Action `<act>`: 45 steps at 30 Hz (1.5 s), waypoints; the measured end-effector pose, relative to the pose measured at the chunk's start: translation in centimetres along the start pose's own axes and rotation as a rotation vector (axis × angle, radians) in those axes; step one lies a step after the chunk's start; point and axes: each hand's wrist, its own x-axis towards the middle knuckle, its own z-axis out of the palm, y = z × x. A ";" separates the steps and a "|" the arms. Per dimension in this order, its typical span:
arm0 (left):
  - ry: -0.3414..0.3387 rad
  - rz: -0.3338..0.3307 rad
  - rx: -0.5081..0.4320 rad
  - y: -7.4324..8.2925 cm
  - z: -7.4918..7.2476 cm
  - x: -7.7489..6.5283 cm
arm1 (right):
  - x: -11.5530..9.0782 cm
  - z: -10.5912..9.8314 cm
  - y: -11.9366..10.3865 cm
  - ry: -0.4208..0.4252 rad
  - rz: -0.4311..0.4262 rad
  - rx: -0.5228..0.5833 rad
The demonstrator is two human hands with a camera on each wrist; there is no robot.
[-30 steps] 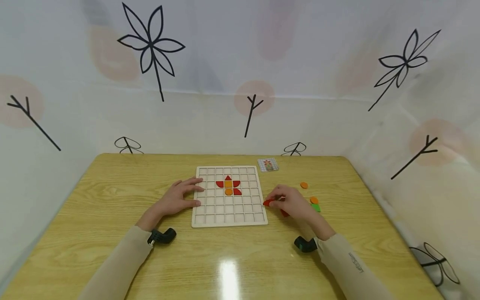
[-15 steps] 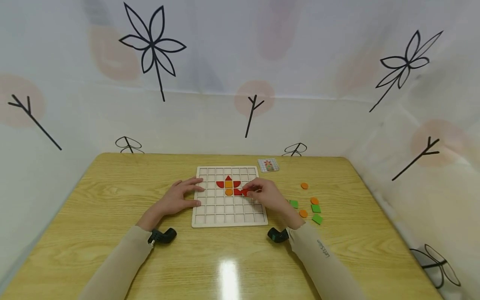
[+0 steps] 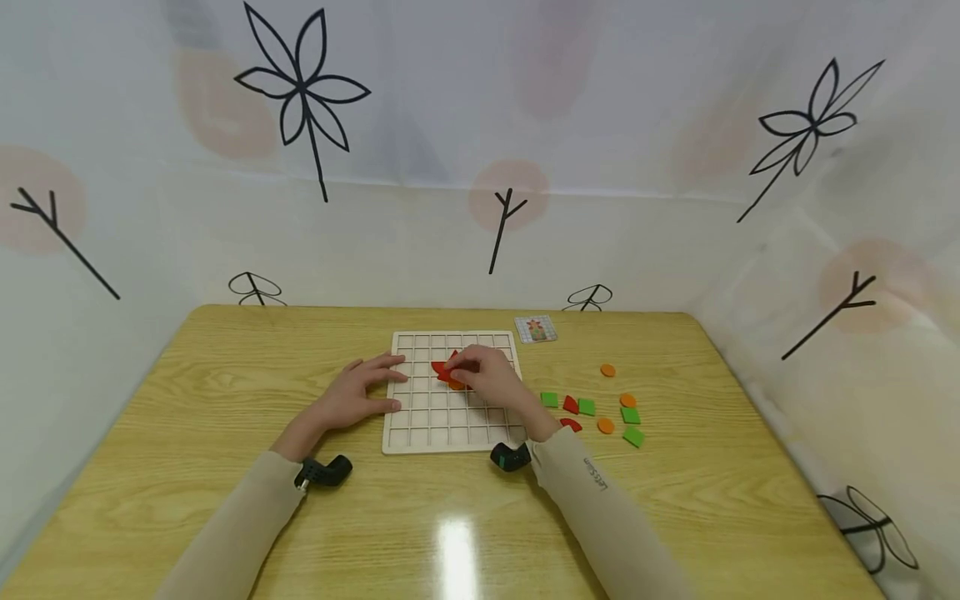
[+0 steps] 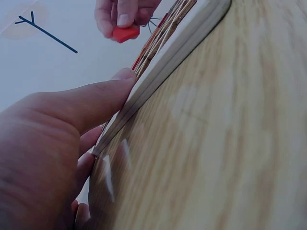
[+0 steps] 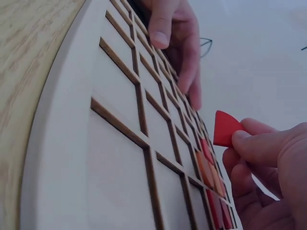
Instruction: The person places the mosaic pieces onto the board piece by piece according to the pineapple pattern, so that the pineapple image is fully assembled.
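Note:
My right hand (image 3: 495,379) pinches a red quarter-circle tile (image 5: 225,129) between thumb and fingers, lifted a little above the pale wooden grid board (image 3: 420,429). In the right wrist view the tile stands apart from the board's surface. Red and orange tiles lie in the board's upper middle cells, among them a red quarter-circle (image 3: 438,367) and an orange disc (image 3: 456,386); the right hand partly covers them. My left hand (image 3: 352,393) rests at the board's left edge, fingers spread and fingertips on the rim. The left wrist view shows its thumb (image 4: 103,98) against the frame.
Right of the board lie loose tiles: several green squares (image 3: 550,400), orange discs (image 3: 607,370) and red quarter-circles (image 3: 571,425). A small picture card (image 3: 536,329) lies behind the board's right corner. The wooden table (image 3: 262,358) meets a patterned cloth (image 3: 420,242) at the back.
My right hand has carried a red tile from beside the board leftward over its upper middle cells, uncovering loose tiles at the right. The left hand has stayed at the board's edge.

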 end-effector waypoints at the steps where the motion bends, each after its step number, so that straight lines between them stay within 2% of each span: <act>1: 0.000 -0.001 0.000 0.0 0.0 0.0 | 0.1 0.2 -0.1 -0.001 0.004 -0.002; 14: -0.005 -0.002 0.001 0.2 -0.2 0.0 | 0.5 1.8 0.4 -0.063 0.052 -0.060; 25: -0.001 -0.007 -0.002 0.1 -0.2 0.0 | 0.4 2.1 0.3 -0.045 0.059 -0.130; 45: -0.005 -0.002 -0.008 0.3 -0.2 -0.1 | 0.2 2.1 -0.1 -0.032 0.030 -0.135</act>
